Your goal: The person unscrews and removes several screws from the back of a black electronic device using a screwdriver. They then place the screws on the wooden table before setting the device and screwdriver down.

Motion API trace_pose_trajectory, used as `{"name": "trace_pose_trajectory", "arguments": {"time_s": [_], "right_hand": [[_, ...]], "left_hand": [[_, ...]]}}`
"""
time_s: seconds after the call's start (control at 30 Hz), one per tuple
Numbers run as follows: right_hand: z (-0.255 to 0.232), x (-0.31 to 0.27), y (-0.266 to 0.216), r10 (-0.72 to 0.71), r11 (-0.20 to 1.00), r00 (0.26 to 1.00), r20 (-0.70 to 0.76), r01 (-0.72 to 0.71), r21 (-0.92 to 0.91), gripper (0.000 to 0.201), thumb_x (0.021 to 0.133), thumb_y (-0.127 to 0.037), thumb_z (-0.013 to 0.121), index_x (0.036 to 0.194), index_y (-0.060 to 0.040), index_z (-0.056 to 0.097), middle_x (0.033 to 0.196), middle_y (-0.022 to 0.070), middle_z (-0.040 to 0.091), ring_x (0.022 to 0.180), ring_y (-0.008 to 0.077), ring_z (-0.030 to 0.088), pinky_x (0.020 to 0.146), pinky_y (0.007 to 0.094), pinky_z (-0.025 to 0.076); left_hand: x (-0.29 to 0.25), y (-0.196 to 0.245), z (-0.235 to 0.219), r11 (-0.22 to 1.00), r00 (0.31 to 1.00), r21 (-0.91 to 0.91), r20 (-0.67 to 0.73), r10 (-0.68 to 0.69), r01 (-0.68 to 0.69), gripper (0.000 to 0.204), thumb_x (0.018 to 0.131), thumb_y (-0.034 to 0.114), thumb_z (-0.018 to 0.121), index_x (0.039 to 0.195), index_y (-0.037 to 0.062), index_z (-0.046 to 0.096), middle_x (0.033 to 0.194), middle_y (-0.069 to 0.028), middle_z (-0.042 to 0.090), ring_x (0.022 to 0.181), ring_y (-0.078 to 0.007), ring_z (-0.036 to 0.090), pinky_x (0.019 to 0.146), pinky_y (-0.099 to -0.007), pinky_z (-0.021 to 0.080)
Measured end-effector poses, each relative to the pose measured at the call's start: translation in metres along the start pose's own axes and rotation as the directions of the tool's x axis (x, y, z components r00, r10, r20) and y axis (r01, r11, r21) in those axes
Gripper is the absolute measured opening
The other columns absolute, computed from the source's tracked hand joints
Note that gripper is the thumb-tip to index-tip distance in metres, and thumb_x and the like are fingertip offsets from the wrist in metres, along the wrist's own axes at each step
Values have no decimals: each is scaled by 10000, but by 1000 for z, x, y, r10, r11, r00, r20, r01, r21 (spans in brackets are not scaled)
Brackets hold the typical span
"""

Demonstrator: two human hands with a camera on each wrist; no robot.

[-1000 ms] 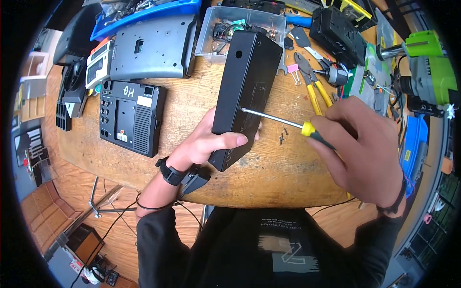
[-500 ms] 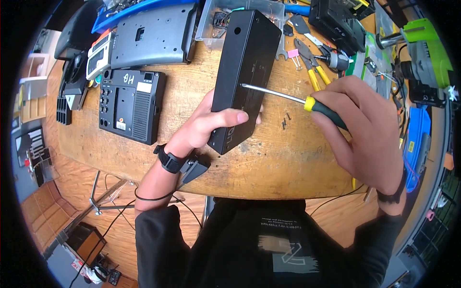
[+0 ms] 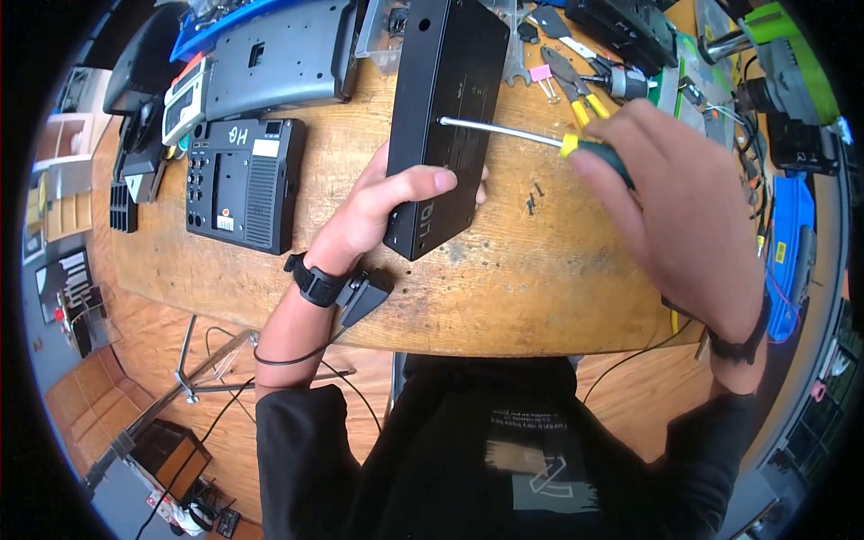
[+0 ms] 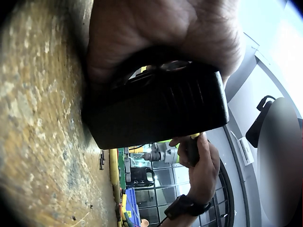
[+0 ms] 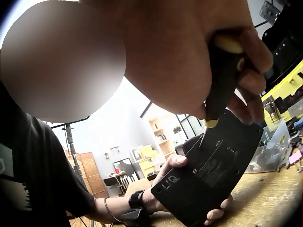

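Observation:
My left hand [image 3: 382,202] grips a black rectangular device case [image 3: 454,117] near its lower end, thumb across the printed face and fingertips showing at the far edge. The case stands tilted up over the wooden table. My right hand [image 3: 670,198] holds a screwdriver [image 3: 504,130] by its dark green and yellow handle. Its shaft runs left, and the tip sits at the long edge between the case's side and printed face. In the right wrist view the screwdriver's shaft [image 5: 203,137] meets that edge of the case [image 5: 213,170]. Several small dark screws [image 3: 533,200] lie on the table between the hands.
A second black device [image 3: 241,184] lies at the left, below a large grey panel [image 3: 279,63]. Yellow-handled pliers [image 3: 576,90], a pink binder clip [image 3: 542,76] and a clear parts box [image 3: 382,45] lie farther back. A blue tray [image 3: 787,252] is at the right.
The head view has tilted, so the table scene sits higher in the picture. Both hands keep their holds, and the screwdriver tip stays at the same edge of the case.

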State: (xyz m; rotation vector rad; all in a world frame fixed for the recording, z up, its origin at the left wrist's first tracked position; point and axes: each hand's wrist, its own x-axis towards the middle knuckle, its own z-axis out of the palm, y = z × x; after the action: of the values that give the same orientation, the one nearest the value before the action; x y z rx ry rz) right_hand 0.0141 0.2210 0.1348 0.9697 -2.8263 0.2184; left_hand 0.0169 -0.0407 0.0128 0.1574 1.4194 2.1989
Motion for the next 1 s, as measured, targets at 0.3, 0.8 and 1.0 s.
{"name": "trace_pose_trajectory", "arguments": {"time_s": [0.3,0.8,1.0], "right_hand": [[-10,4,7,-51,997,997,57,47,66,265,831,-145,828,1043,-48,702,931,121,640,777,330,634,656,385,483],[-25,26,14,-138,985,987,83,128,118,226,821,-85,804,1024,-32,720,1009,109,639,759,266,662,636,354,510],[-25,31,12,-72,990,989,126,56,128,345,789,-55,799,1113,-28,683,1179,114,618,813,258,662,667,351,519]], "left_hand": [[3,-6,-6,1000,1000,-19,20,-8,9,519,851,293,694,1242,-42,629,1063,-146,721,1001,-223,698,910,-348,559],[4,4,-6,999,998,-15,38,-50,51,543,794,258,713,1248,-24,617,1093,-119,700,1021,-218,671,951,-357,519],[4,5,-7,996,996,-33,39,-79,80,560,797,245,715,1276,-23,603,1119,-118,695,1038,-221,672,959,-365,521]]}}
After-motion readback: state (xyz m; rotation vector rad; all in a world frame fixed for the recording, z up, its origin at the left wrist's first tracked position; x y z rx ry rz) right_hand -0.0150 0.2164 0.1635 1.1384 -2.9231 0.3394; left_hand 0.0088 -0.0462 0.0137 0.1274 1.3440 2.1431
